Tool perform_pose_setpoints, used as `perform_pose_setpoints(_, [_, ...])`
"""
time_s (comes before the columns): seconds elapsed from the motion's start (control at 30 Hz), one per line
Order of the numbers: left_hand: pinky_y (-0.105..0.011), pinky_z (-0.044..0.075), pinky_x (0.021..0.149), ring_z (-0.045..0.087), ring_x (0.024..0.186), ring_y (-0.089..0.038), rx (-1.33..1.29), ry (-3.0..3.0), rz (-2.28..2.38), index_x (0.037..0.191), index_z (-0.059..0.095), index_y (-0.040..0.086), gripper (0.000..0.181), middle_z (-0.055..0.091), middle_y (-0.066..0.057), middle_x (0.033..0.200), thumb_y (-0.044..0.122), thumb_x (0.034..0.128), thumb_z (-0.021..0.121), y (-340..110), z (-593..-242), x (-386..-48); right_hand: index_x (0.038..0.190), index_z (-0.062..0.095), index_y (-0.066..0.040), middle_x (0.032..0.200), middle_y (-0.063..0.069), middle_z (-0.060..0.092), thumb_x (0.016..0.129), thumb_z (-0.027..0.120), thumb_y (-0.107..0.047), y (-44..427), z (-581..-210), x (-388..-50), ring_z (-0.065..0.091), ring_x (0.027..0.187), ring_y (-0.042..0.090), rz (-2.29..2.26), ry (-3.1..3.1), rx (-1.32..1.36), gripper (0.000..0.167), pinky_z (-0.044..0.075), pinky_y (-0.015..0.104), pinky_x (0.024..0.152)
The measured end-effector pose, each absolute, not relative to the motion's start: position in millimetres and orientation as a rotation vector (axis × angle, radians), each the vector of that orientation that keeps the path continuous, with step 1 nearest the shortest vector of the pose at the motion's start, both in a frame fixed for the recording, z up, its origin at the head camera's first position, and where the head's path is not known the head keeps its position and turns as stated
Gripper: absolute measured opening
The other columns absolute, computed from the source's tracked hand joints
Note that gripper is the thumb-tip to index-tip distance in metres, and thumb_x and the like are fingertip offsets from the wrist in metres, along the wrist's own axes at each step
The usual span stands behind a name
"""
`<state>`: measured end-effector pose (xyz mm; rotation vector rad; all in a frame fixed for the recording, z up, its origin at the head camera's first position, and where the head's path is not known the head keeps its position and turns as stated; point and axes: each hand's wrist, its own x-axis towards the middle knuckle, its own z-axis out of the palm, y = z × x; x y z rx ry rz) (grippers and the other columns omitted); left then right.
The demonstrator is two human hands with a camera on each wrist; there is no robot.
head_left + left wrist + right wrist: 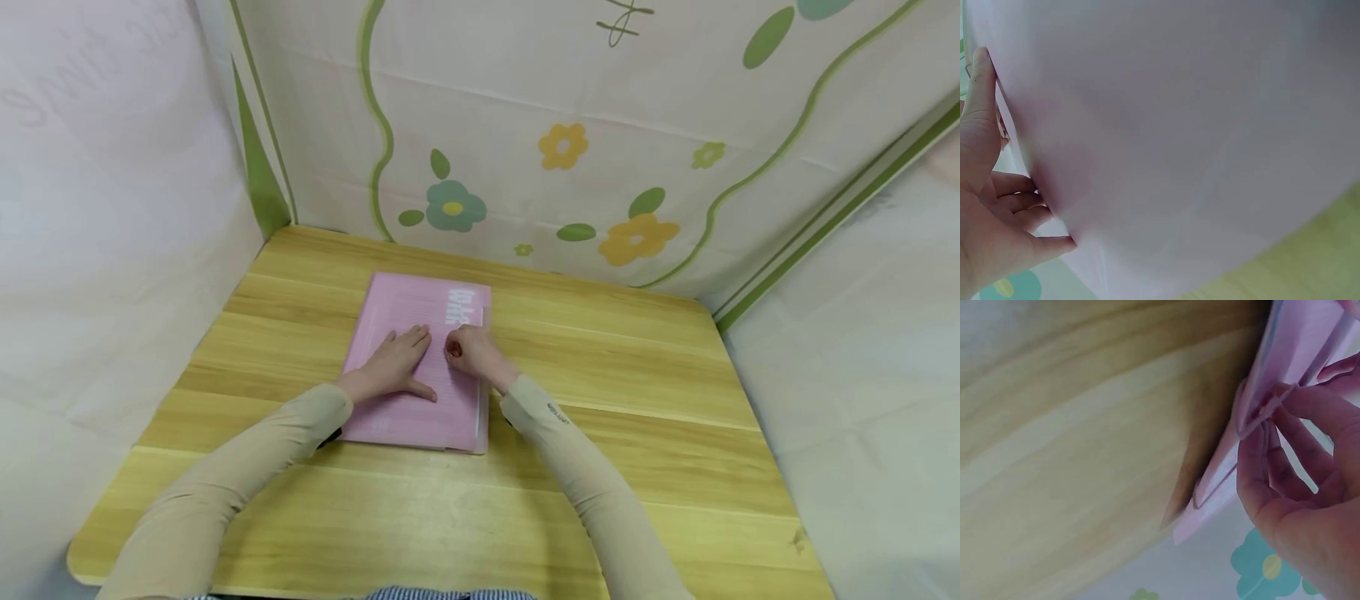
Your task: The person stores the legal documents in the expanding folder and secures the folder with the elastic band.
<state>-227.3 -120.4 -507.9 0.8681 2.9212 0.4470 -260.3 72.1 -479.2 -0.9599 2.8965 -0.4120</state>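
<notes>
A pink plastic folder (408, 417) lies on the table with white lettering near its upper right. My left hand (392, 364) rests on its cover with the fingers and thumb spread, and in the left wrist view its fingertips (1063, 242) touch the pale surface. Over the right part of the folder, my right hand (477, 353) has its fingers curled. Up close in the right wrist view, thumb and fingers pinch a thin pink edge of the folder (1254, 409), like a flap or tab. Its exact shape is partly hidden by the fingers.
The folder lies on a wood-grain table (637, 400). White fabric with printed flowers (562, 146) hangs behind the table's far edge, and more pale fabric (112, 250) stands along the left and right sides.
</notes>
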Motion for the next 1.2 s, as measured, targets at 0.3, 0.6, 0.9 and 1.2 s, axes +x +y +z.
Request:
perform_pose_setpoints(0.3, [-0.066,0.029,0.115,0.033,0.146,-0.044,0.873,2.905,0.47,0.147,0.036,-0.01,0.119,0.032,-0.03,0.156,0.068,0.0675,0.077,-121,-511,-228,0.096,0.071,-0.005,0.093,0.009,0.07,0.082,0.072,-0.005,73,-485,-265,0.064,0.086,0.021,-0.342,2.846,-0.886,0.014,0.055,0.032,0.082])
perform_pose_setpoints(0.6, [-0.056,0.038,0.114,0.04,0.14,-0.048,0.931,2.961,0.525,0.144,0.04,-0.013,0.118,0.04,-0.033,0.15,0.066,0.0658,0.08,-124,-514,-232,0.096,0.072,-0.003,0.093,0.009,0.07,0.082,0.072,-0.004,76,-489,-270,0.063,0.086,0.019,-0.502,2.823,-0.837,0.014,0.055,0.029,0.082])
perform_pose_setpoints(0.9, [-0.055,0.038,0.114,0.041,0.138,-0.049,0.921,2.95,0.543,0.143,0.04,-0.015,0.116,0.04,-0.035,0.149,0.063,0.067,0.081,-126,-512,-232,0.098,0.072,-0.003,0.093,0.009,0.069,0.084,0.072,-0.006,74,-491,-272,0.062,0.086,0.018,-0.485,2.814,-0.824,0.014,0.054,0.028,0.08])
perform_pose_setpoints(1.2, [-0.055,0.038,0.114,0.041,0.139,-0.048,0.905,2.957,0.532,0.142,0.041,-0.015,0.114,0.041,-0.034,0.149,0.062,0.0674,0.081,-128,-513,-233,0.097,0.071,-0.001,0.093,0.011,0.068,0.086,0.07,-0.009,74,-489,-272,0.06,0.086,0.019,-0.501,2.806,-0.815,0.014,0.053,0.028,0.08])
